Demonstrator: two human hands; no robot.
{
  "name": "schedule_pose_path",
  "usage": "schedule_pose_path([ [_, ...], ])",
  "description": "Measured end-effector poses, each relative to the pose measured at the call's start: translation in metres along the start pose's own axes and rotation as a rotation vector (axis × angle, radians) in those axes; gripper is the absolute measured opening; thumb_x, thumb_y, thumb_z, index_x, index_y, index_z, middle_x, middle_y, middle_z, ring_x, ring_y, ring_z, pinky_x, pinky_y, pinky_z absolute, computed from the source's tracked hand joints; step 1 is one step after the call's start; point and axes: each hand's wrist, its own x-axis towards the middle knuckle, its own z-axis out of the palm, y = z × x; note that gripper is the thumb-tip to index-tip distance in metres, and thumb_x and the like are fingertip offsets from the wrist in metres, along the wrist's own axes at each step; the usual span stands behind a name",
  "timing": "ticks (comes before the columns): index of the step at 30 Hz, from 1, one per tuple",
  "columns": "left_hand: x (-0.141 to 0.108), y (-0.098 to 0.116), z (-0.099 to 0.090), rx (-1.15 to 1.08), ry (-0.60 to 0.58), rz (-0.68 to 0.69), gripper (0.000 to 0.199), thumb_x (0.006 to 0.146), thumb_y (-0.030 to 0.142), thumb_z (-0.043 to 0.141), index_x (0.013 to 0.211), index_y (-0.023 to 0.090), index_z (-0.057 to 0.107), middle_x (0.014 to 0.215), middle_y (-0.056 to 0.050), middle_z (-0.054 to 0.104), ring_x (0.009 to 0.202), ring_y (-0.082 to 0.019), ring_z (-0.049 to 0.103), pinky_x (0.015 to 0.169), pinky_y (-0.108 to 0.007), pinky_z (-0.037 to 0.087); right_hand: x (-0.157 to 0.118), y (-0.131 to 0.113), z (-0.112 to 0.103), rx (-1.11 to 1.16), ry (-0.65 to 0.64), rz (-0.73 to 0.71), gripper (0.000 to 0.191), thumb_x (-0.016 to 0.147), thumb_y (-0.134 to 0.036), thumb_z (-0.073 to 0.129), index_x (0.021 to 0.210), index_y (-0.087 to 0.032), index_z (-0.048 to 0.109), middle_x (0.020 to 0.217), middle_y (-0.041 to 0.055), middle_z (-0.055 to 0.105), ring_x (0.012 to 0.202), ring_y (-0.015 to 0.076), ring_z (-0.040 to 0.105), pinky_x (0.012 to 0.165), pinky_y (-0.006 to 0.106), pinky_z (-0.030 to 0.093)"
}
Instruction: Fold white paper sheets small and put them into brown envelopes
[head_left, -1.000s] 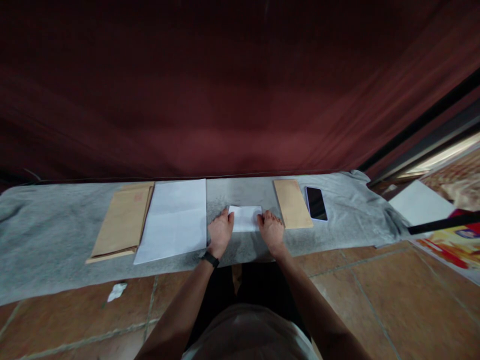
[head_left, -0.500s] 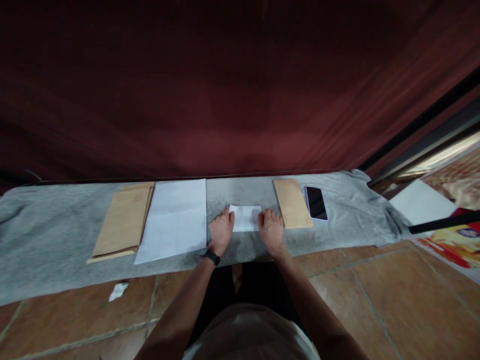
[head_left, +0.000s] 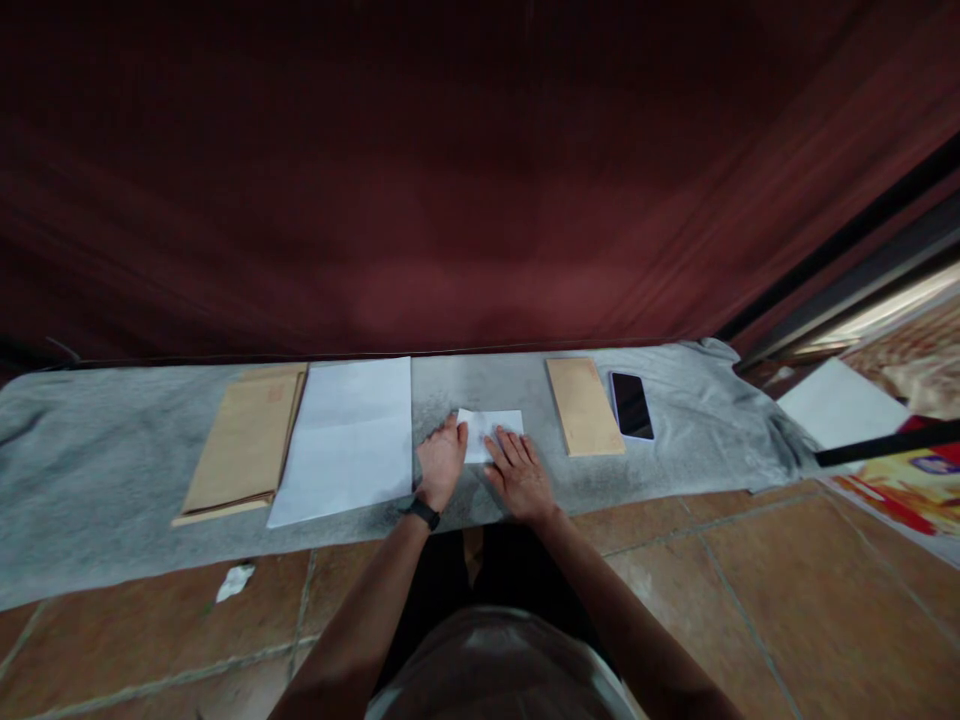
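Note:
A small folded sheet of white paper (head_left: 480, 424) lies flat on the grey cloth in front of me. My left hand (head_left: 443, 460) pinches its left edge, thumb on top. Spread flat, my right hand (head_left: 520, 478) rests with its fingers on the paper's right part and covers the lower right corner. To the left lies a stack of large white paper sheets (head_left: 349, 440), close to my left hand. A brown envelope (head_left: 585, 405) lies a little to the right of the folded paper, apart from my right hand.
A pile of brown envelopes (head_left: 244, 435) lies left of the white sheets. A phone (head_left: 631, 406) sits right of the single envelope. The grey cloth (head_left: 112, 450) covers the long surface, with a dark red curtain (head_left: 450, 200) behind. A white scrap (head_left: 235, 582) is on the tiled floor.
My right hand has moved left from the paper's right edge onto its face, and its curled fingers have opened out flat. My left hand stays at the left edge.

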Motion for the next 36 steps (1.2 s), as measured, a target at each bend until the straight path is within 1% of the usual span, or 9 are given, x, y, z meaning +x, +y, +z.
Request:
schedule_pose_path([
  [6,-0.001,0.001,-0.003,-0.009,-0.024,-0.001,0.044,0.104,0.038,0.031,0.128,0.017,0.062,0.097,-0.015,0.078,0.088,-0.029,0.075,0.074,-0.036,0.054,-0.002,-0.001,0.003,-0.005,0.004,0.011,0.056,0.103,-0.042,0.050,0.155,-0.025,0.040,0.163,0.0106,0.034,0.148,0.0288,0.037,0.120,0.050,0.029],
  [16,0.000,0.001,-0.001,-0.026,0.003,0.004,0.044,0.104,0.041,0.032,0.124,0.016,0.062,0.103,-0.016,0.077,0.088,-0.031,0.074,0.074,-0.037,0.054,-0.005,-0.002,0.002,-0.001,0.005,0.014,0.055,0.104,-0.044,0.048,0.155,-0.028,0.040,0.166,0.0107,0.029,0.149,0.0297,0.034,0.121,0.050,0.027],
  [20,0.000,0.000,0.003,-0.037,0.042,-0.005,0.044,0.104,0.042,0.031,0.124,0.016,0.060,0.100,-0.016,0.076,0.084,-0.031,0.074,0.071,-0.037,0.053,-0.005,-0.001,0.003,-0.014,0.001,0.016,0.054,0.104,-0.045,0.048,0.155,-0.028,0.042,0.165,0.0113,0.031,0.149,0.0300,0.034,0.121,0.050,0.026],
  [23,-0.002,-0.001,0.005,-0.050,0.114,-0.004,0.043,0.104,0.041,0.032,0.124,0.013,0.058,0.102,-0.017,0.074,0.086,-0.031,0.073,0.075,-0.038,0.053,-0.006,0.000,0.005,-0.024,-0.005,0.010,0.053,0.104,-0.045,0.047,0.154,-0.028,0.042,0.165,0.0117,0.031,0.149,0.0298,0.034,0.121,0.050,0.025],
  [25,-0.006,0.000,0.008,-0.046,0.203,0.053,0.042,0.104,0.037,0.032,0.124,0.011,0.059,0.108,-0.019,0.072,0.096,-0.032,0.071,0.083,-0.042,0.053,-0.006,0.000,0.006,-0.028,-0.011,0.004,0.053,0.104,-0.046,0.047,0.154,-0.028,0.042,0.165,0.0115,0.031,0.150,0.0297,0.034,0.121,0.050,0.025],
  [27,-0.016,0.003,0.014,-0.060,0.271,0.192,0.043,0.104,0.034,0.031,0.128,0.011,0.059,0.119,-0.019,0.069,0.111,-0.032,0.067,0.094,-0.044,0.051,-0.006,0.000,0.006,-0.035,-0.019,0.004,0.052,0.104,-0.044,0.046,0.154,-0.028,0.043,0.165,0.0116,0.030,0.150,0.0293,0.033,0.121,0.050,0.025],
  [30,-0.034,0.007,0.030,-0.125,0.265,0.448,0.049,0.105,0.036,0.029,0.142,0.013,0.051,0.144,-0.017,0.058,0.135,-0.027,0.053,0.112,-0.043,0.043,-0.005,0.001,0.006,-0.047,-0.049,-0.001,0.051,0.104,-0.038,0.045,0.153,-0.024,0.044,0.165,0.0124,0.031,0.150,0.0282,0.033,0.122,0.049,0.022],
  [31,-0.040,0.007,0.035,-0.136,0.251,0.489,0.052,0.105,0.038,0.030,0.147,0.012,0.046,0.150,-0.017,0.052,0.141,-0.027,0.047,0.116,-0.044,0.039,-0.005,0.001,0.006,-0.051,-0.061,-0.003,0.052,0.104,-0.036,0.045,0.154,-0.023,0.043,0.165,0.0124,0.031,0.150,0.0276,0.033,0.122,0.048,0.021],
  [36,-0.055,0.002,0.049,-0.110,0.173,0.504,0.066,0.104,0.048,0.031,0.156,0.007,0.032,0.162,-0.018,0.036,0.152,-0.027,0.029,0.124,-0.049,0.027,-0.006,0.003,0.006,-0.068,-0.079,0.008,0.057,0.102,-0.031,0.044,0.158,-0.024,0.034,0.165,0.0097,0.030,0.150,0.0254,0.033,0.123,0.046,0.019],
])
